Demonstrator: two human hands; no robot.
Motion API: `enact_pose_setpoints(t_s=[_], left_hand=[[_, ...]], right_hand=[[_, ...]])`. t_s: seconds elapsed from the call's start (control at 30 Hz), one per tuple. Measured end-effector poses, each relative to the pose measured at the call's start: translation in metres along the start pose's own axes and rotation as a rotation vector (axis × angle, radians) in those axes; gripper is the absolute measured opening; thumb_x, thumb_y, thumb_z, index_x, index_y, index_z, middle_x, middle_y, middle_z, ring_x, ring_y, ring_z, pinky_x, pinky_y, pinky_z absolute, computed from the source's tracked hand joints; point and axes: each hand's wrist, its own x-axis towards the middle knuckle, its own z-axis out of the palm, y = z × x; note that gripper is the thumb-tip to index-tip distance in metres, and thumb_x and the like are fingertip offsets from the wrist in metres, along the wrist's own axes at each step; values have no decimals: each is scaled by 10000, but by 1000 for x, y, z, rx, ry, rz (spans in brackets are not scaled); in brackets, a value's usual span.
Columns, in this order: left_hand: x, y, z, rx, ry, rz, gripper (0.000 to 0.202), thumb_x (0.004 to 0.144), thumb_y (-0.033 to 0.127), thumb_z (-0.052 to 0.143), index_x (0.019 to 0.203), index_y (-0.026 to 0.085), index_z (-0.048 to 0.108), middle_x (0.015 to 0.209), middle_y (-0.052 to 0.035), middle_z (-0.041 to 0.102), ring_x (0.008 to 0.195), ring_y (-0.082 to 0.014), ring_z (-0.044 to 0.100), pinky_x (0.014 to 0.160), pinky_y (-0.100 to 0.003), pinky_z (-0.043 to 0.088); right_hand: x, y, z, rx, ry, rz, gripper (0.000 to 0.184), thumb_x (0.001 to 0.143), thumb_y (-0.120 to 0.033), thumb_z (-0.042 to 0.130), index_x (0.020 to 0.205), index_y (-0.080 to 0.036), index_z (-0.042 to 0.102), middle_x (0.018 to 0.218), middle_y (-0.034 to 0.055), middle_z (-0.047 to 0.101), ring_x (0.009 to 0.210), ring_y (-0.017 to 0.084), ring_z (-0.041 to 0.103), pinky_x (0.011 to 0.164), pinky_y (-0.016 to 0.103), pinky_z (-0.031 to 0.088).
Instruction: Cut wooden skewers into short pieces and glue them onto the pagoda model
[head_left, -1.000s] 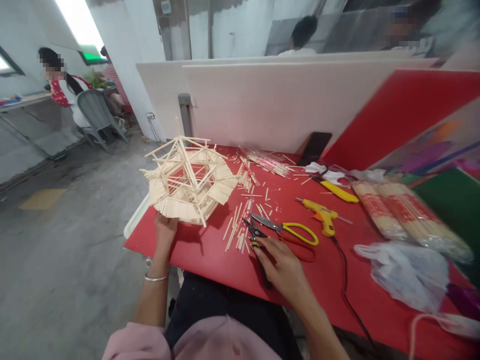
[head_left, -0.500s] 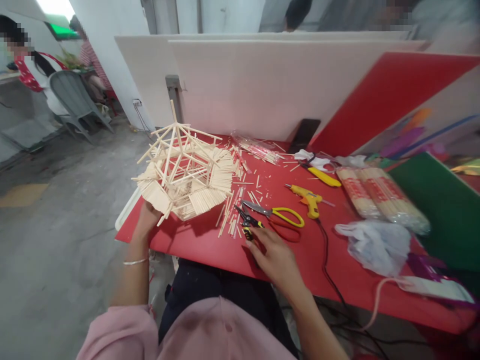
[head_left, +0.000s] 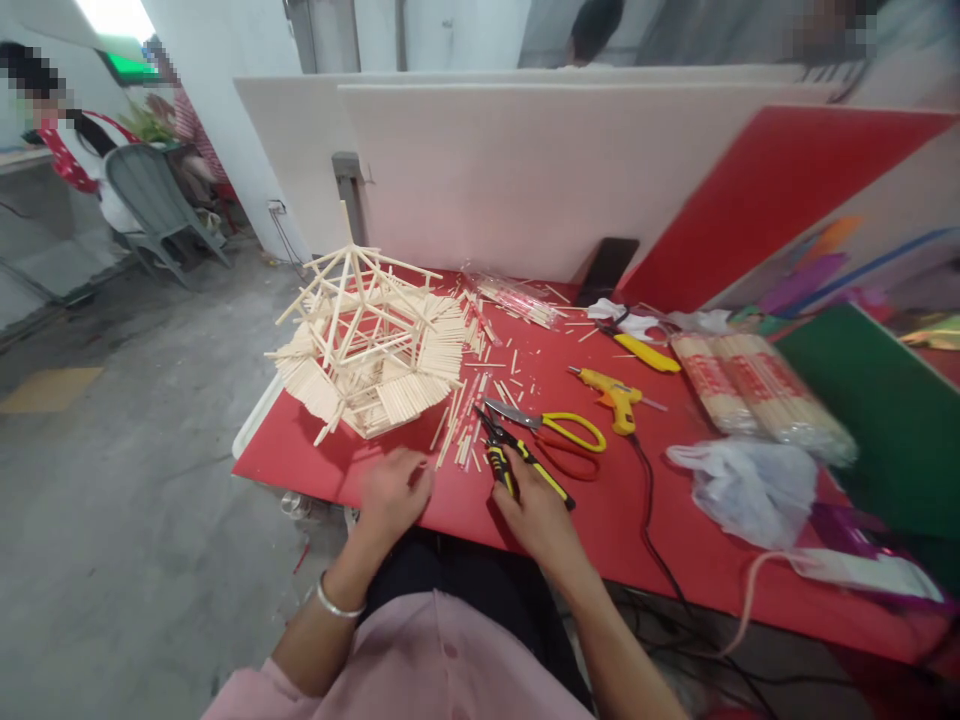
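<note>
- Red tabletop [head_left: 607, 530]: one stick model [head_left: 405, 398] at left, one glue gun [head_left: 619, 405], one scissors [head_left: 536, 422], two stick packs [head_left: 712, 385]
- Right hand [head_left: 536, 510]: pinching one pliers [head_left: 499, 465]
- Left hand [head_left: 391, 490]: now off the model; blurred, grip unclear

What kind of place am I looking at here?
Probably a small craft workshop, though it could be a classroom. A frame-like model of thin sticks sits on a red table, a yellow glue gun lies nearby, and wrapped bundles of sticks lie toward the right.
</note>
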Motion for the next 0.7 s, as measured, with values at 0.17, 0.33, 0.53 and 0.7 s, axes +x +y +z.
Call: enact_pose_setpoints(t_s=[0.17,0.33,0.53,0.7], left_hand=[[29,32,15,335,-280,-60,216,861,232,510,937,151,695,946,-112,694,796,-226,673,619,-294,450],[40,38,8,449,-381,-112,263,857,148,455,958,120,696,958,-156,696,840,-267,682,640,-321,458],[38,30,4,360,-320,-156,261,891,198,444,900,135,697,925,-145,712,852,-248,675,669,-302,438],[25,20,9,-105,-127,-278,128,809,228,548,750,173,647,694,-47,661,658,-170,613,623,-257,409]], right_hand=[[4,1,-3,35,23,68,560,857,-316,423,1372,-116,513,1188,166,670,1082,286,635,932,406,485],[6,-6,-10,-25,8,116,544,871,-314,454,1372,-112,519,1167,182,661,1045,297,635,879,393,483],[3,-12,-19,-182,-42,98,492,951,-411,428,1366,-167,529,1149,154,645,1002,281,638,736,345,490],[-4,-3,-10,-98,85,60,512,963,-486,399,1348,-185,552,1146,146,658,1003,277,647,754,351,502]])
